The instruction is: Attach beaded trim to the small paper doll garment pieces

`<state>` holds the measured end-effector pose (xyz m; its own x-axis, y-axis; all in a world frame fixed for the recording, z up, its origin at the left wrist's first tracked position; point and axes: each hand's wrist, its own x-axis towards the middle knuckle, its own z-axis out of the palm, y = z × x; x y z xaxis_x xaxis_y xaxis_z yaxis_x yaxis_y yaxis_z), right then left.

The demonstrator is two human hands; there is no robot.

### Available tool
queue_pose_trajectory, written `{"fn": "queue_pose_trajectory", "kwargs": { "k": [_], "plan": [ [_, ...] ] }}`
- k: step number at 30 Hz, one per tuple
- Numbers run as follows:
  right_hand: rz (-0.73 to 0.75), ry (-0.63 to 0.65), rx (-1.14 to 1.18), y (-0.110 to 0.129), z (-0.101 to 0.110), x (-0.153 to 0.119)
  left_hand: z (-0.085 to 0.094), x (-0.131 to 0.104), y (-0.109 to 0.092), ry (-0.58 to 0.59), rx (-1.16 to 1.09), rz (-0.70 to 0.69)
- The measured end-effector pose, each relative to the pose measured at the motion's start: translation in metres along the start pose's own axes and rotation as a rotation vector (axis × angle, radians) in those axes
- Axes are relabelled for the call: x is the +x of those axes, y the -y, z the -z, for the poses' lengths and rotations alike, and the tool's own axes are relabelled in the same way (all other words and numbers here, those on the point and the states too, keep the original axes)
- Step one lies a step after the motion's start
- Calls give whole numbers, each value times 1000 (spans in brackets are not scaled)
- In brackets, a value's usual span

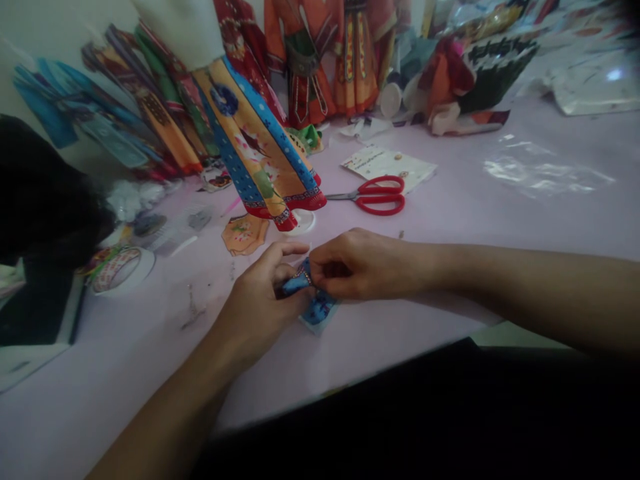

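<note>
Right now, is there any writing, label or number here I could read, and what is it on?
None can be read.
White card under the scissors: small print, too blurred to read.
Tape roll: pattern only, no clear letters.
Blue paper piece held by the left hand and right hand: printed pattern, no legible words.

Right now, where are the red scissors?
In the head view, the red scissors lie on the pale table, right of centre, just beyond the right hand, beside a white card.

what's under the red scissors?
The red scissors lie mostly on the bare lilac table. Their upper handle loop overlaps a white printed card. Whatever the card's covered corner shows is hidden.
</note>
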<state>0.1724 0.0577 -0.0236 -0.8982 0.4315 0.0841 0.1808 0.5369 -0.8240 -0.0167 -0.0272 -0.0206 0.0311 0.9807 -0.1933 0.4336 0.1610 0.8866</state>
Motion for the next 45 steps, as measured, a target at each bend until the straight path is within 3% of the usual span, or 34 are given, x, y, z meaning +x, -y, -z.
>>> {"fn": "queue_pose_trajectory", "kwargs": {
  "k": [3,8,12,17,20,22,25,31,40,45],
  "plan": [
    [7,-43,10,-3,1,0,1,1,1,12,-52,10],
    [33,-233,42,-10,3,2,4,1,2,31,-152,-17],
    [25,-288,21,-8,6,2,8,2,1,38,-240,-31],
    [-118,-175,197,-7,8,1,8,2,2,11,-377,-54],
    [-119,-72,477,-12,7,3,6,2,1,8,-437,-54],
    [-103,-75,585,-13,7,4,6,1,-2,-27,-455,-38],
    [-104,-114,601,-12,8,4,6,0,-6,-79,-455,-15],
    [-71,-174,636,-11,7,5,7,0,-5,-29,-422,-31],
    [-94,-88,713,-7,0,6,3,0,1,-30,-342,-105],
    [-83,-118,751,-13,-5,8,2,1,1,-30,-360,-102]
  ]
}}
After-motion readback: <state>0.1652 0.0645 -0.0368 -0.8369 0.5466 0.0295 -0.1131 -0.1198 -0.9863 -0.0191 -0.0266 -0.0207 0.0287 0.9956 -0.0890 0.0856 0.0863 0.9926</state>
